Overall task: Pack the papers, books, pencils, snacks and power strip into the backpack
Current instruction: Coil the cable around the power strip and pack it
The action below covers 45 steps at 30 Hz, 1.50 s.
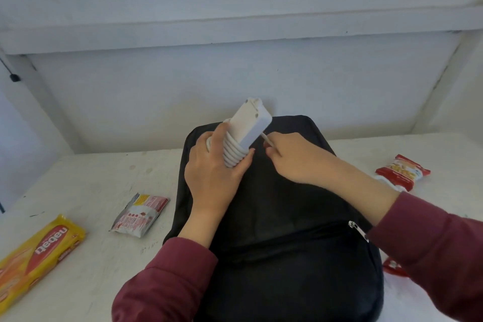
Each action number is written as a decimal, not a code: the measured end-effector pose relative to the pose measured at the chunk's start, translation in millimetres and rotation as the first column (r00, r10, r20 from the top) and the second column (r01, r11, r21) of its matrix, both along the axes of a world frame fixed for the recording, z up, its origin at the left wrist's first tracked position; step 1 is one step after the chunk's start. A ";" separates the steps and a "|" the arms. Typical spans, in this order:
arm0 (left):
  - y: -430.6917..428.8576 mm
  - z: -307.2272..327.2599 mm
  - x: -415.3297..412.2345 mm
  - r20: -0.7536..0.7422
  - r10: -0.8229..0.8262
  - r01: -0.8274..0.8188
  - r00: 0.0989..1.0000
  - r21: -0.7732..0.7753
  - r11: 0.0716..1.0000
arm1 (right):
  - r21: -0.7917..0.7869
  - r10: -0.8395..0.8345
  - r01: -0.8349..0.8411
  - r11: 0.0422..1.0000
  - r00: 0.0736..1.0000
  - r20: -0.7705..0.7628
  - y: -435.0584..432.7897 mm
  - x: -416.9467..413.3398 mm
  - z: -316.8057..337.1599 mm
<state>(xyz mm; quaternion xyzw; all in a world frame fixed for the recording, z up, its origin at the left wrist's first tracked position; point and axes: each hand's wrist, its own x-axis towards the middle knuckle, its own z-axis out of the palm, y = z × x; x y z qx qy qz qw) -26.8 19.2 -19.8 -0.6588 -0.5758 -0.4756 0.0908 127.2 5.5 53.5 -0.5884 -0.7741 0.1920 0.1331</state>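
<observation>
White plastic power strip, its cord coiled round it, is clasped tilted in the left hand above the flat black fabric backpack. Right hand pinches the loose cord end. Snack packets lie on the white table.

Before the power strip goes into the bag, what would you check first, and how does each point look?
1. Cord wound round the power strip: ok, coils sit neatly on its lower half.
2. Loose cord end: not ok, the right hand pinches it, not tucked in.
3. Grip: ok, the left hand wraps the coiled part.
4. Backpack main opening: cannot tell, no open mouth shows.
5. Front pocket zipper: appears shut.
6. Snacks left out: not ok, the yellow biscuit pack, the white and red packet and the red packet lie on the table.
</observation>
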 end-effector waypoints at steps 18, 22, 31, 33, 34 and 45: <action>13.0 -0.6 15.5 -0.069 0.077 -0.080 0.995 -0.051 0.995 | 0.260 0.054 -0.237 0.936 0.826 0.561 -69.9 6.0 35.4; 11.7 -0.6 10.6 -0.028 0.082 -0.083 0.996 -0.048 0.995 | 0.252 0.114 -0.316 0.915 0.800 0.589 -75.2 9.5 30.6; 8.9 1.5 15.8 -0.079 0.047 -0.049 0.996 -0.025 0.998 | 0.247 0.256 -0.455 0.856 0.786 0.562 -70.1 9.7 16.6; 9.2 2.0 13.7 -0.075 0.025 -0.026 0.997 -0.008 1.000 | 0.272 0.276 -0.474 0.838 0.797 0.538 -69.4 12.4 22.1; 9.3 2.3 12.6 -0.079 0.013 -0.013 0.997 -0.001 1.000 | 0.283 0.284 -0.481 0.830 0.800 0.528 -68.1 13.0 25.7; 10.6 -1.2 3.5 -0.163 -0.134 0.142 0.978 0.040 0.989 | 0.468 0.262 -0.402 0.787 0.905 0.336 -29.6 27.4 57.0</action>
